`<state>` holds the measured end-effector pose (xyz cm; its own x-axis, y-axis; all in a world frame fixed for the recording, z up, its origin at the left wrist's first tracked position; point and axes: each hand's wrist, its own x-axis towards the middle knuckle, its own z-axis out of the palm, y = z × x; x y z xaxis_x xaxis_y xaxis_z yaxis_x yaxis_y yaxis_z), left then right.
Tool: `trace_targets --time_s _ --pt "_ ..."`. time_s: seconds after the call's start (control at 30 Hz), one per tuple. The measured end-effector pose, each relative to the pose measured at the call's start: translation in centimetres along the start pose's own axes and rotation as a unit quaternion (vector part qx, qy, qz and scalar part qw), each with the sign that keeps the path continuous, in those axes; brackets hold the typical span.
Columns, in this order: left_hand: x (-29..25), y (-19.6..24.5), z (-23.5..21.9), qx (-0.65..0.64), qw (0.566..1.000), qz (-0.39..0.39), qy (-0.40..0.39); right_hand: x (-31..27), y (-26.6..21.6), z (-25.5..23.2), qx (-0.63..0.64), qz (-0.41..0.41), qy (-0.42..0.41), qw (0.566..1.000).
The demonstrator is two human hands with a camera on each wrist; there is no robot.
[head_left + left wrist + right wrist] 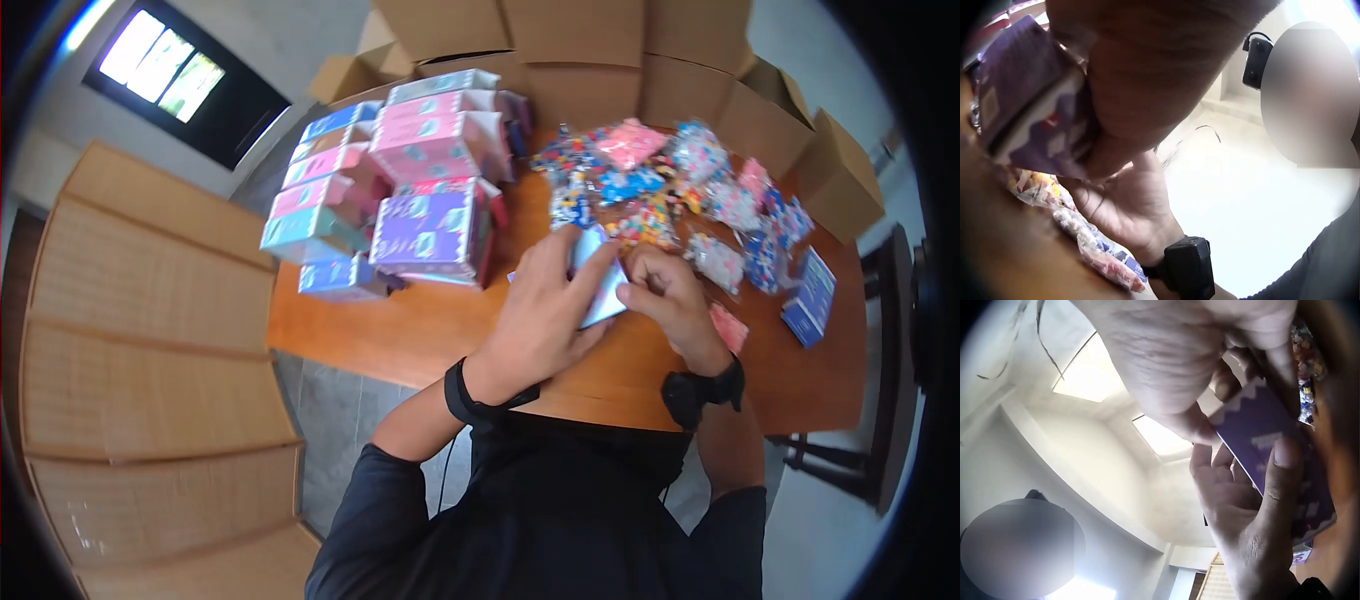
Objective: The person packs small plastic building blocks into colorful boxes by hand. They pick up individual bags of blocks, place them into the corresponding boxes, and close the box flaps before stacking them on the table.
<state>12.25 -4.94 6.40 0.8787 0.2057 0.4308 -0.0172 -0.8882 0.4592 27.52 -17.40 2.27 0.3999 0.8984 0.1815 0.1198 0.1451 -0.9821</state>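
Note:
A small purple card box (1254, 428) with a white scalloped edge is gripped by my left hand (535, 310). In the right wrist view the left thumb (1275, 481) lies along its printed face. My right hand (675, 295) is at the other end of the box, its thumb and curled fingers pinching the edge. In the left wrist view the purple box (1025, 94) tilts above the table, partly covered by the left hand. Just beyond the hands lie clear bags of colourful small pieces (645, 222).
Stacked pastel boxes (430, 150) stand on the left of the wooden table (430, 330). More bagged pieces (715, 260) spread to the right, with a blue box (810, 298) near that edge. Open cardboard cartons (585, 95) line the back, and a dark chair (880, 370) stands at right.

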Motion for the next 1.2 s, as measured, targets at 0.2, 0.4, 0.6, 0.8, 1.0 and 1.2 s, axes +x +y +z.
trace_targets --time_s 0.2,0.4,0.6,0.8,1.0,1.2 --pt "-5.7 0.1 -4.3 0.012 0.996 -0.013 -0.084 -0.4 0.1 0.7 0.040 0.094 -0.218 0.970" --pt "-12.3 -5.7 -9.6 0.083 0.985 -0.096 -0.115 -0.3 0.7 1.2 -0.086 0.115 -0.271 0.952" --pt "-17.6 -10.5 -13.9 0.178 0.957 -0.193 -0.119 -0.1 0.8 1.4 -0.114 0.113 -0.277 0.947" --pt "-17.6 -11.0 -13.6 0.195 0.958 -0.190 -0.092 0.0 0.8 1.4 -0.120 0.123 -0.281 0.944" --pt "-15.5 -11.0 -14.1 0.217 0.948 -0.186 0.136 -0.1 0.7 1.4 -0.124 0.117 -0.283 0.944" --pt "-15.6 -16.3 -13.8 0.169 0.912 -0.331 0.173 -0.3 0.8 1.3 -0.122 0.096 -0.278 0.948"
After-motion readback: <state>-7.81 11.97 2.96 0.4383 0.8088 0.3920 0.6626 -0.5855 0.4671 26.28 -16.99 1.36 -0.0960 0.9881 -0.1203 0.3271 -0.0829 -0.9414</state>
